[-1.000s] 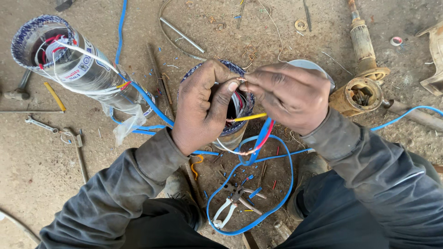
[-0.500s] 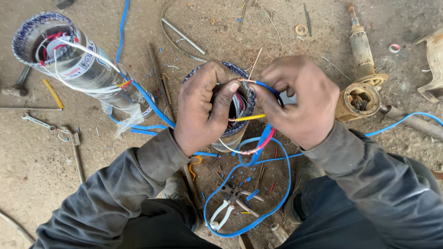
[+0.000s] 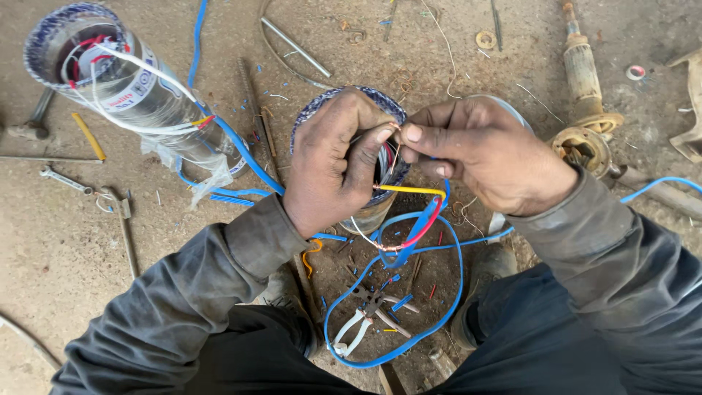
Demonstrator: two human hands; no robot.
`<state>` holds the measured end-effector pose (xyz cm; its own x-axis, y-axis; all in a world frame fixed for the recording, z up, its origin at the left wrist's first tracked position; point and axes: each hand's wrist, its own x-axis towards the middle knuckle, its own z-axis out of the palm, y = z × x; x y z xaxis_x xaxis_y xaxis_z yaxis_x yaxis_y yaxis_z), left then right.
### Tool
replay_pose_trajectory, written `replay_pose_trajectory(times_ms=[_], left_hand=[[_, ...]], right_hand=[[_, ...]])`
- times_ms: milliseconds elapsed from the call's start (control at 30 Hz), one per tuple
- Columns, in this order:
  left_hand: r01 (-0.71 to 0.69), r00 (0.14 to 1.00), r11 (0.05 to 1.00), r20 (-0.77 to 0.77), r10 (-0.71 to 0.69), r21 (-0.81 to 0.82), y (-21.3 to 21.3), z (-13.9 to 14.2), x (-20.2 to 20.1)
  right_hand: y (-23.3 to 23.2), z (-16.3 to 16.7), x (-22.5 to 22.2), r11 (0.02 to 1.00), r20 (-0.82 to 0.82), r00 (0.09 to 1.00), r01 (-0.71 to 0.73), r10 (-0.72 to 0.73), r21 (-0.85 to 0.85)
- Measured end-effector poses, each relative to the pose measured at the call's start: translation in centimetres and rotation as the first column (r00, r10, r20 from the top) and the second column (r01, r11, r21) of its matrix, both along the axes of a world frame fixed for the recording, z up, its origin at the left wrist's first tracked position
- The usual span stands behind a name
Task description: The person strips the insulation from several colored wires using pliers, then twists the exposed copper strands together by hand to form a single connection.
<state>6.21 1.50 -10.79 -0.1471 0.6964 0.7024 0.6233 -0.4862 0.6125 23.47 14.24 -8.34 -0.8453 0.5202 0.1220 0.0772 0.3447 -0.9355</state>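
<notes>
An upright metal motor cylinder (image 3: 369,208) stands between my knees, its open top full of wires. My left hand (image 3: 333,157) and my right hand (image 3: 486,150) meet over that opening, fingertips pinching a thin bare wire end (image 3: 393,130) between them. A yellow wire (image 3: 409,189), a red wire and a flat blue cable (image 3: 417,227) hang from under my hands. The blue cable loops down over the ground. Most of the cylinder's top is hidden by my hands.
A second motor cylinder (image 3: 139,91) lies tilted at upper left with white, red and blue wires. Pliers (image 3: 365,311) lie inside the blue loop. A spanner (image 3: 66,179), a hammer (image 3: 29,124), rods and a rusty shaft (image 3: 585,73) are scattered on the dirt floor.
My right hand has shifted left and lower, closing in on my left hand. The fingertips of both hands now pinch the thin wire end together.
</notes>
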Motion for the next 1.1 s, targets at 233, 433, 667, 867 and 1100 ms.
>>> replay_pose_trajectory(times_ms=[233,433,667,867,1100], left_hand=[[-0.048,0.998,0.998,0.029,0.049,-0.031,0.5,0.1,0.1],[-0.029,1.000,0.999,0.006,0.029,-0.023,0.4,0.0,0.3],[0.011,1.000,1.000,-0.007,-0.011,0.010,0.2,0.5,0.3],[-0.071,0.997,0.997,0.030,0.071,-0.025,0.4,0.0,0.3],[-0.059,0.998,0.998,0.008,0.059,0.010,0.4,-0.6,0.1]], right_hand=[[0.8,-1.0,0.6,0.606,-0.291,0.954,0.188,0.075,0.773],[0.4,-1.9,0.1,0.467,-0.397,0.904,0.286,0.158,0.837],[0.4,-0.4,-0.8,0.793,-0.181,0.980,-0.048,-0.079,-0.607],[-2.2,-0.2,-0.1,0.927,-0.370,0.911,0.283,-0.179,0.247],[-1.4,-0.7,0.3,0.446,-0.400,0.915,0.337,0.053,0.829]])
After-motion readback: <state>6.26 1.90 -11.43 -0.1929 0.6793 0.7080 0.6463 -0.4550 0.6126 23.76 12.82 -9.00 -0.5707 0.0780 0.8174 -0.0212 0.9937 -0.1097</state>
